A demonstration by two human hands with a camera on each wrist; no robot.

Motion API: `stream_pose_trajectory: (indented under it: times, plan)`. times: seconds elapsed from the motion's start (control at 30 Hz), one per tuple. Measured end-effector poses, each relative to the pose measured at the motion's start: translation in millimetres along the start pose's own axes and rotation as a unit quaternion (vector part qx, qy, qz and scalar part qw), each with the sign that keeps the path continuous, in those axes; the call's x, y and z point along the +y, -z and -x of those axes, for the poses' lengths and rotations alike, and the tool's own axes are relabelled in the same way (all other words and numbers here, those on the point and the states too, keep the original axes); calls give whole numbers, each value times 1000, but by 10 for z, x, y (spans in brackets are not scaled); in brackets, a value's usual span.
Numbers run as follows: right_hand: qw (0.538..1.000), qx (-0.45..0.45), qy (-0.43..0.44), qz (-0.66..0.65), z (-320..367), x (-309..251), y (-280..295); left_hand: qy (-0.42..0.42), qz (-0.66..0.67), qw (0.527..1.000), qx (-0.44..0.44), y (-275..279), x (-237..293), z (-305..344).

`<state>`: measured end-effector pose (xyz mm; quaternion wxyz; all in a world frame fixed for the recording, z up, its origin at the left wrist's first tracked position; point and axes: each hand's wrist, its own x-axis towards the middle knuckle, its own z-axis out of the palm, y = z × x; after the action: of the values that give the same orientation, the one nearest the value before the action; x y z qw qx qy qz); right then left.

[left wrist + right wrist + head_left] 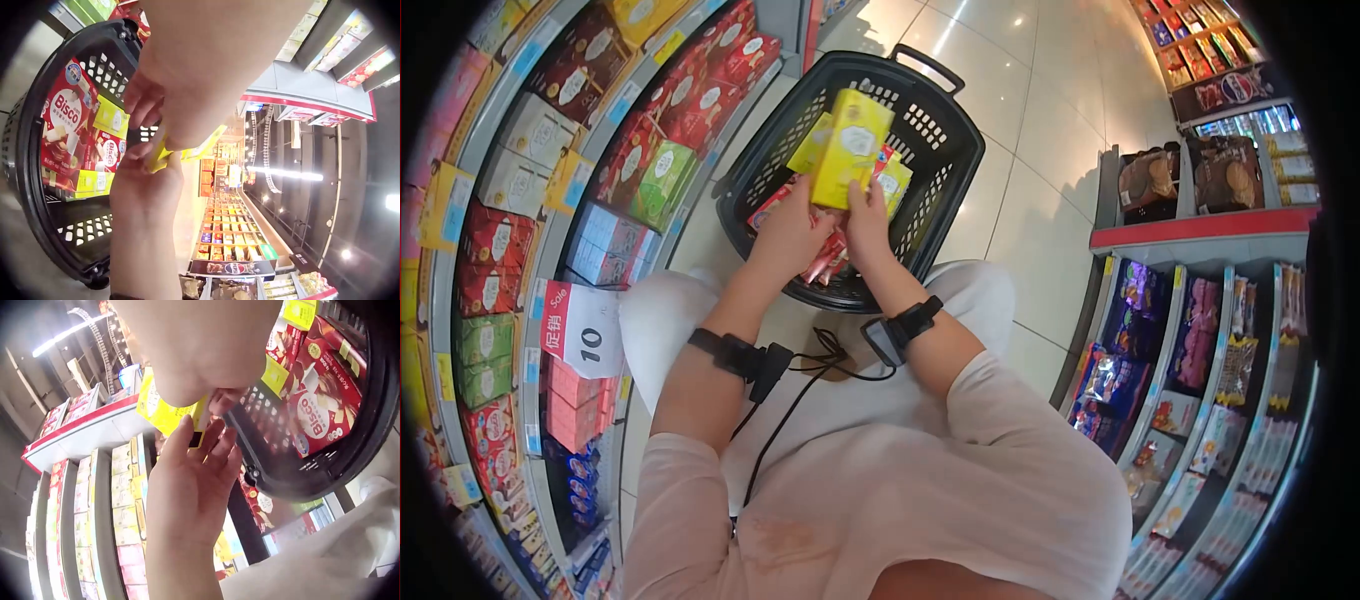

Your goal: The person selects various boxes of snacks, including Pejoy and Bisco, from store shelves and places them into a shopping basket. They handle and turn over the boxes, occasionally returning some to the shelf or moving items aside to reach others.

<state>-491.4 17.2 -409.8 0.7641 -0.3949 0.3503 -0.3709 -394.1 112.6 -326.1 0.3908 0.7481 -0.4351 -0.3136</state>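
A yellow box (852, 140) is held tilted above a black basket (952, 190) by both hands. My left hand (793, 232) grips its lower end from the left, and my right hand (867, 222) pinches the lower right side, thumb on the front. In the right wrist view, the left thumb lies against the edge of the yellow box (164, 412), fingers curled beneath. The left wrist view shows red Bisco boxes (64, 122) and smaller yellow boxes (111, 117) inside the basket (25, 206), below the hands.
Shelves of boxed goods (495, 250) rise on the left, with a sale sign (590, 330). Lower shelves (1190, 350) of packaged snacks stand on the right. Tiled floor (1030, 240) lies between them. The person's knees flank the basket's near end, and a black cable (825, 350) hangs between the wrists.
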Motion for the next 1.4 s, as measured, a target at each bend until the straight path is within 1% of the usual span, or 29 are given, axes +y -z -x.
stream_pose_trajectory:
  times: [0.03,0.07,0.13,0.17,0.2,0.23,0.27,0.33,0.4,0.47,0.5,0.57,0.6,0.67,0.8,0.87,0.9,0.97,1.0,1.03,1.07,1.1,1.13,1.17,1.23,1.27,1.33,1.37,1.4]
  plan:
    - [999,28,-24,-20,-102,49,94,6,-31,999,-44,-2,0,-6]
    - [995,99,-17,-11,-217,104,177,11,-28,999,-41,-21,-39,6]
    - [983,186,-1,4,-368,196,411,-75,-160,980,-92,-88,-127,55]
    - [968,242,15,64,-564,456,713,-36,-137,979,-150,-57,-84,71]
    - [947,296,31,123,-601,474,765,-34,-137,979,-148,-51,-110,93]
    - [942,313,-29,118,-584,482,859,-47,-160,973,-158,-52,-147,116]
    - [942,312,-31,119,-600,519,906,-60,-182,967,-168,-50,-182,130]
    - [925,340,-85,143,-581,513,898,-51,-197,963,-175,-45,-229,142]
    - [922,339,-100,155,-614,542,931,-42,-212,960,-179,-32,-250,152]
    - [934,290,-141,153,-660,594,1035,-45,-221,958,-178,-17,-253,172]
    - [934,288,-142,154,-739,738,1159,-44,-220,958,-177,-20,-265,178]
    - [923,282,-129,229,-944,1052,1407,-29,-231,953,-195,-19,-288,170]
    - [923,280,-128,229,-928,1010,1359,-29,-232,953,-193,-12,-281,174]
    - [885,297,-138,332,-844,872,1189,-22,-237,950,-203,11,-267,191]
    - [886,280,-132,344,-805,856,1157,-20,-244,948,-205,20,-269,211]
    - [809,316,-79,490,-856,941,1169,-13,-241,947,-211,32,-268,203]
    - [811,316,-78,486,-898,1058,1218,-15,-245,946,-210,31,-285,201]
    - [711,358,42,605,-975,1301,1300,-6,-235,949,-208,34,-325,212]
    - [714,358,41,600,-1007,1238,1317,-6,-240,948,-208,52,-317,225]
    - [790,277,-31,547,-1028,1086,1353,-8,-233,953,-194,70,-314,244]
    - [849,189,-104,483,-997,998,1370,-8,-224,958,-181,78,-323,281]
    - [900,196,-78,381,-886,872,1280,-3,-226,957,-184,74,-357,309]
    - [910,185,-66,365,-877,740,1237,0,-237,956,-174,70,-404,306]
    - [949,203,-67,231,-758,503,1034,2,-247,955,-163,62,-438,319]
    - [970,210,-27,117,-636,151,779,-4,-238,960,-147,80,-469,369]
    - [971,208,-29,115,-547,-34,663,-12,-229,965,-131,95,-474,401]
    - [995,85,-22,43,-357,-367,453,-12,-214,969,-121,167,-425,476]
    - [996,82,-24,38,-285,-442,359,-16,-196,974,-111,225,-386,516]
    - [997,46,-6,56,-212,-482,251,-14,-202,973,-109,293,-340,562]
